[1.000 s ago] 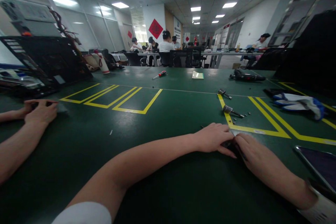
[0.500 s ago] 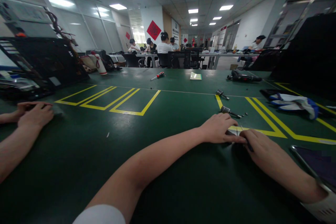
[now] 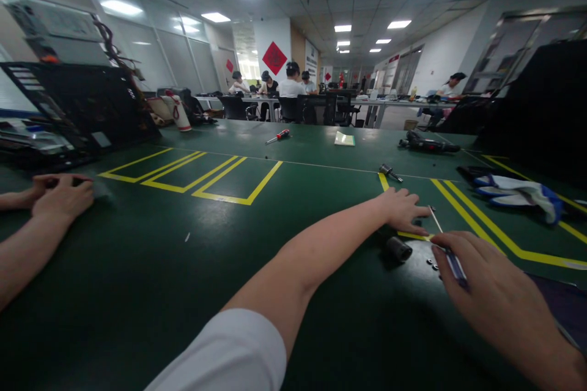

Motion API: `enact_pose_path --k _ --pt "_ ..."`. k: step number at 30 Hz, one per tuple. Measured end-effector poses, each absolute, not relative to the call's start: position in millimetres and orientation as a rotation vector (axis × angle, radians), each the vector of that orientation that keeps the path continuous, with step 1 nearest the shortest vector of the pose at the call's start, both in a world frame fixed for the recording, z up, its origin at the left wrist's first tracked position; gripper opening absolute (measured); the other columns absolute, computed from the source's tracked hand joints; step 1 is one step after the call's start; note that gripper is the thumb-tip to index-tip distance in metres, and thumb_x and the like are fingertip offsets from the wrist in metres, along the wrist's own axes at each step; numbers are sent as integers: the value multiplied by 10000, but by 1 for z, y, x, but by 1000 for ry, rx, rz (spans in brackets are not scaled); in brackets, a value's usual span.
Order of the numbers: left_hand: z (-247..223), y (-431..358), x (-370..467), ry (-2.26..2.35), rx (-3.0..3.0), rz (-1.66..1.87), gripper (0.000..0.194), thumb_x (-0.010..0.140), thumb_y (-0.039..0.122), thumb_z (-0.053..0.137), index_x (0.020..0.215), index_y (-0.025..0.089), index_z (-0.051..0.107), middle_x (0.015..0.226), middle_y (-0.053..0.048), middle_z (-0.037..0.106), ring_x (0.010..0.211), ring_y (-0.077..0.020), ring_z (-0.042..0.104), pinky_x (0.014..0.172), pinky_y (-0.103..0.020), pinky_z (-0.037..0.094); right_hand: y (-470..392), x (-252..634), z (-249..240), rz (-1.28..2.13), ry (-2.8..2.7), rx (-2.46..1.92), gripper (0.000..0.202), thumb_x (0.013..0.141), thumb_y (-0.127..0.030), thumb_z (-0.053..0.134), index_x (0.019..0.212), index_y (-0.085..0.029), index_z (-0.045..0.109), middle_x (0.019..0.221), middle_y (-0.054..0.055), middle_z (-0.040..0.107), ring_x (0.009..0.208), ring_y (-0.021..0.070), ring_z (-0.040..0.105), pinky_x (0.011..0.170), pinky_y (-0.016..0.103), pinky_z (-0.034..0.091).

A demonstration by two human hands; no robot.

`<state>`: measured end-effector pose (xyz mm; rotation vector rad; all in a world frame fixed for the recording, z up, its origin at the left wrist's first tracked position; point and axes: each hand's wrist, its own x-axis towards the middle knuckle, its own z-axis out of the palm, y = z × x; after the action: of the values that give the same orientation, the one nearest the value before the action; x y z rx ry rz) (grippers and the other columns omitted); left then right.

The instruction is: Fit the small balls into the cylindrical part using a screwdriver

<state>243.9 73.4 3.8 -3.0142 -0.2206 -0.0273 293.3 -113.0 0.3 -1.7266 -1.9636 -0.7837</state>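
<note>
Left hand (image 3: 402, 209) has shifted forward since the earlier frame; dark cylinder (image 3: 397, 249) now shows on table (image 3: 257, 232), just nearside of its fingers. Those fingers are loosely spread; any hold cannot be told. Right hand (image 3: 483, 278) grips screwdriver (image 3: 455, 267) between thumb and fingers, shaft reaching toward left fingertips.

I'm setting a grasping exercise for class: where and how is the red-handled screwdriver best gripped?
Probably by its thick red handle, pinched across its width from above: the screwdriver lies flat on the table, its handle toward the right and its thin shaft pointing left.
</note>
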Motion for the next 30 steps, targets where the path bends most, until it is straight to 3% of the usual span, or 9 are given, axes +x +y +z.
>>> enact_pose_path --k 11,15,20,24,27,30 --pt "-11 87 234 -206 -2943 -55 379 907 327 304 1195 193 510 1133 -152 525 1044 -295 489 755 -388 437 -113 293 -9 -619 -1983 -1741 240 878 -296 359 932 -164 552 887 122 635 788 254 599 696 387 465" --pt "-9 87 229 -198 -2948 -100 374 914 345 303 1189 182 497 1106 -147 532 991 -268 524 765 -376 426 -109 299 -14 -326 -1741 -1874 276 857 -376 370 963 -191 545 897 107 660 767 255 628 657 376 479" --pt "9 71 205 -125 -2984 -437 399 920 401 298 1138 146 514 1108 -122 545 1019 -226 512 837 -342 390 -100 308 -20 148 -1355 -1953 323 772 -462 402 908 -213 557 929 100 668 845 275 637 678 379 501" --pt "19 47 171 185 -3115 -219 455 897 480 325 1050 123 562 1023 -113 619 935 -213 551 795 -326 407 -96 305 -25 318 -1301 -1967 383 703 -486 439 935 -200 545 933 116 655 849 289 633 727 423 504" --pt "16 31 144 122 -3121 -117 340 860 368 476 1087 120 529 1034 -125 624 898 -211 566 756 -329 424 -97 299 -29 374 -1406 -1940 390 715 -484 432 961 -196 527 956 127 655 852 290 640 749 441 509" --pt "10 19 118 -20 -3140 -194 256 880 274 454 1080 125 516 1033 -107 625 893 -190 560 758 -312 425 -101 288 -34 401 -1533 -1864 352 763 -459 419 992 -203 496 1065 144 645 966 290 630 836 460 494"
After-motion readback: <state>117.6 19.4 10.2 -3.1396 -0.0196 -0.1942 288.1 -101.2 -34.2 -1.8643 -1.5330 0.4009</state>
